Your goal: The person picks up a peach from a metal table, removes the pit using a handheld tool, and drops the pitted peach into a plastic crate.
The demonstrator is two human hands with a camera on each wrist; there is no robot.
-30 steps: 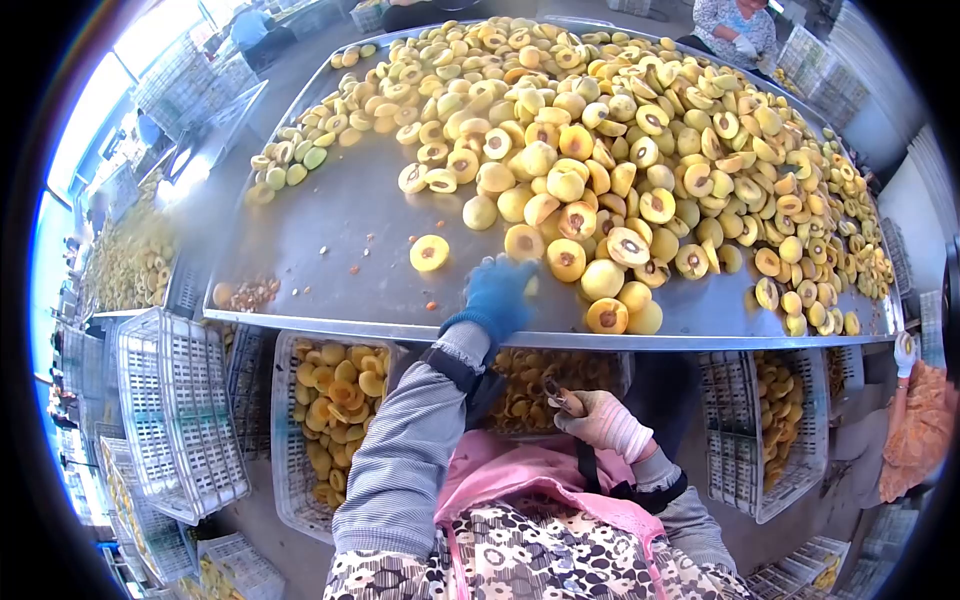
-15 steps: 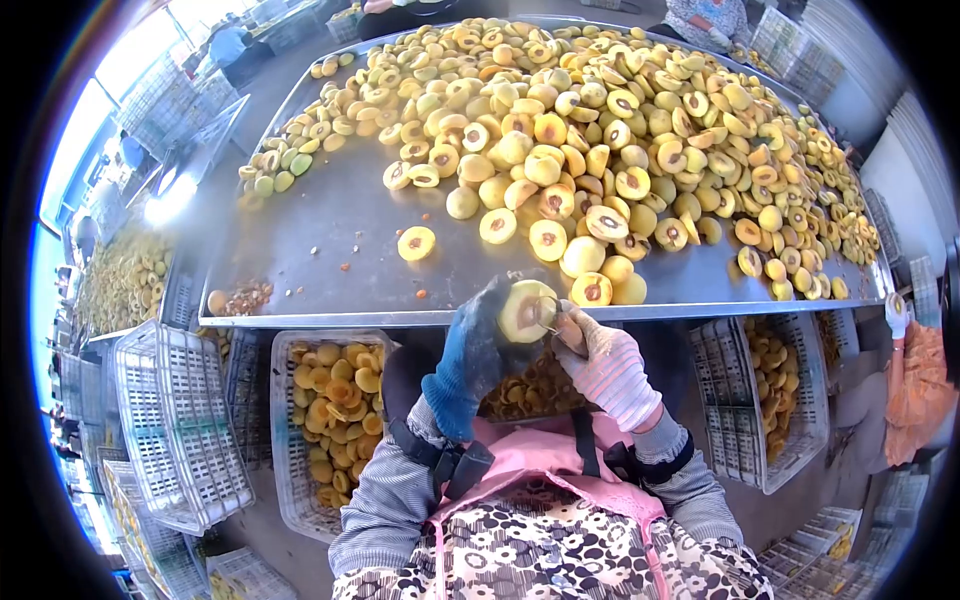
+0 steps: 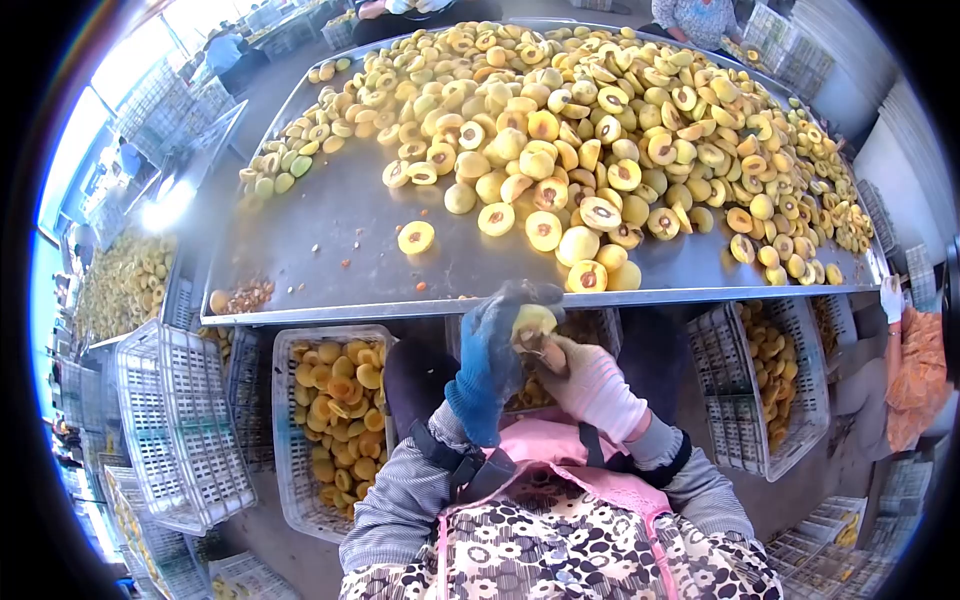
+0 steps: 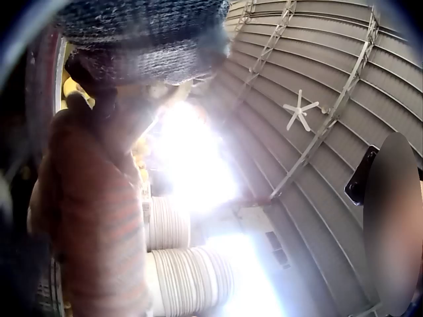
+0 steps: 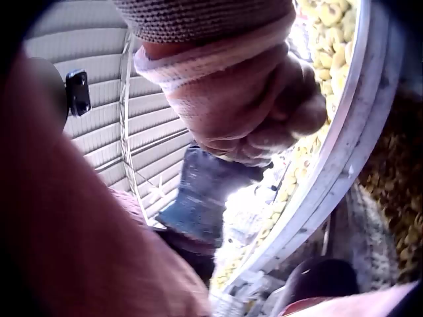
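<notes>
In the head view my left hand (image 3: 485, 355), in a blue glove, holds a yellow peach half (image 3: 533, 320) just off the table's front edge. My right hand (image 3: 598, 382), in a pale striped glove, grips a small pitting tool (image 3: 553, 352) against the fruit's cut side. The fingers hide most of the tool. In the left wrist view the right hand (image 4: 99, 218) fills the lower left, close to the left. The right wrist view has the right hand (image 5: 244, 109) with curled fingers, over the blue-gloved left hand (image 5: 198, 191).
A metal table (image 3: 330, 240) bears a big heap of peach halves (image 3: 560, 130). A crate (image 3: 285, 440) of peach halves stands left of my legs, another crate (image 3: 815, 400) to the right. An empty-looking white crate (image 3: 180, 430) leans farther left. Other people sit around.
My left hand has come back from the table with a peach half and meets the right hand. The pitting tool has moved up to the fruit, and both hands have since turned slightly.
</notes>
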